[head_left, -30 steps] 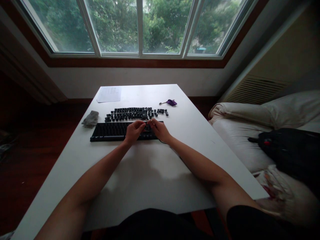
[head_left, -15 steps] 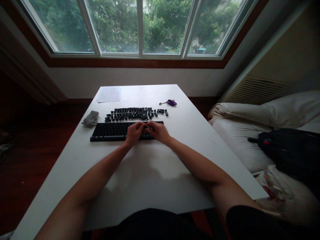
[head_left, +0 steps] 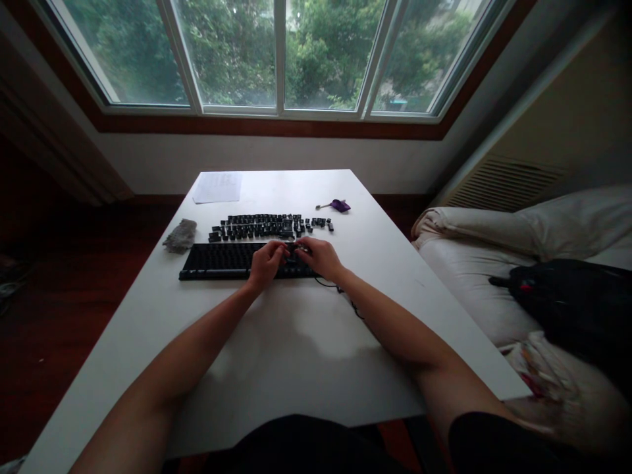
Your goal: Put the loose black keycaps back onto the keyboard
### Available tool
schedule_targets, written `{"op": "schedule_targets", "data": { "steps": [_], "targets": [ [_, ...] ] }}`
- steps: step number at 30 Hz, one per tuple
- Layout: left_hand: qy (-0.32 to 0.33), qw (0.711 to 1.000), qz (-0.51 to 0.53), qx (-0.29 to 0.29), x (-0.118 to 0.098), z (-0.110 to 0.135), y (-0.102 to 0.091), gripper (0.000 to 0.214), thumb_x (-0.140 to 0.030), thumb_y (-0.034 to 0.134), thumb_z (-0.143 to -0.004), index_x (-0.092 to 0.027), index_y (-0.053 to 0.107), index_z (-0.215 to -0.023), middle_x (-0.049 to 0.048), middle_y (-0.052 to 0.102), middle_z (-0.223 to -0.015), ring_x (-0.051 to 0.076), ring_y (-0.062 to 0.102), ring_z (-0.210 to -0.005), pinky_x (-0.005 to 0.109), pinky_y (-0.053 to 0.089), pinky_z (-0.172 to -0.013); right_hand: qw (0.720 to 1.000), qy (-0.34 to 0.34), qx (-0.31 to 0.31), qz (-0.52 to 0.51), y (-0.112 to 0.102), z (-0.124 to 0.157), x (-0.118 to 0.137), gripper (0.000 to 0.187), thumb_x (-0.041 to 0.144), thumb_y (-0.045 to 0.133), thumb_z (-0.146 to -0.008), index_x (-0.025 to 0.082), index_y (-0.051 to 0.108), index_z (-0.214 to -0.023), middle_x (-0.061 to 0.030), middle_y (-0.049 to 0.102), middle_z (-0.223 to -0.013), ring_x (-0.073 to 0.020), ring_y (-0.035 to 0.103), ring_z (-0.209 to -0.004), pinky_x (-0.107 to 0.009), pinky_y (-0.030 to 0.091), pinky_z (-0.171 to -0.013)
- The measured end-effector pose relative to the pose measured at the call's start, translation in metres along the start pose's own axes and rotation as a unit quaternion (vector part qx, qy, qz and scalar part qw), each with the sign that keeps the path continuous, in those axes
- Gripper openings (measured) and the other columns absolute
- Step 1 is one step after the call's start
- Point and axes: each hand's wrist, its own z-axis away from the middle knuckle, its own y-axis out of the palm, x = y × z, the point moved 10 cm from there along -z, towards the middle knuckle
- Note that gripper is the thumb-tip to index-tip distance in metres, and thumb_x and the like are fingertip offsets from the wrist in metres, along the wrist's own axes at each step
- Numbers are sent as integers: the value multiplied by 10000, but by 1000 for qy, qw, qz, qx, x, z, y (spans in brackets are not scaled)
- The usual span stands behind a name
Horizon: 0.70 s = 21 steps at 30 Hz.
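A black keyboard [head_left: 222, 261] lies on the white table, and both hands are over its right part. My left hand [head_left: 266, 262] is closed, its fingertips pinched together; what they grip is too small and dark to make out. Close beside it, my right hand [head_left: 318, 255] has its fingers curled round part of a thin black cable [head_left: 326, 284]. The cable comes out below this hand and runs under the right forearm over the table. Beyond the keyboard lie rows of loose black keycaps [head_left: 257, 226].
A crumpled grey cloth-like bundle [head_left: 180, 236] lies left of the keyboard. A paper sheet [head_left: 217, 187] is at the table's far left. A small brush [head_left: 323, 206] and a purple packet [head_left: 340, 205] lie far right. A bed with a black bag [head_left: 567, 296] stands to the right.
My right hand has moved slightly right, widening the gap between the hands. A length of black cable now shows on the table below it, where none was visible before.
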Motion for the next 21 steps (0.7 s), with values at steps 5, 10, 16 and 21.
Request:
{"op": "schedule_targets", "data": {
  "steps": [5,10,16,21],
  "targets": [
    [53,986,-143,67,-9,7,14,188,-309,554,-931,-204,698,-989,24,726,-873,149,646,-721,252,486,-677,994,92,4,66,-8,-25,-53,252,377,624,-907,229,696,-1097,-32,718,-861,-182,618,-740,-273,424,-711],
    [137,946,-266,128,-21,17,30,167,-248,551,-924,-225,703,-990,45,711,-976,188,645,-892,295,483,-796,973,153,84,151,12,-46,-96,271,394,663,-879,257,711,-1108,-54,741,-972,-220,650,-875,-283,437,-749],
    [200,905,-331,177,-30,24,41,178,-256,531,-939,-232,707,-960,60,672,-1000,199,605,-926,327,476,-842,963,156,129,179,32,-60,-109,262,396,671,-871,249,718,-1082,-70,745,-1016,-229,661,-912,-283,439,-745],
    [216,891,-351,190,-33,25,45,197,-263,519,-951,-225,712,-963,72,660,-1014,203,593,-932,342,475,-853,963,148,145,170,40,-68,-109,242,375,689,-860,240,716,-1059,-75,742,-1037,-230,662,-939,-287,440,-762]
  ]
}}
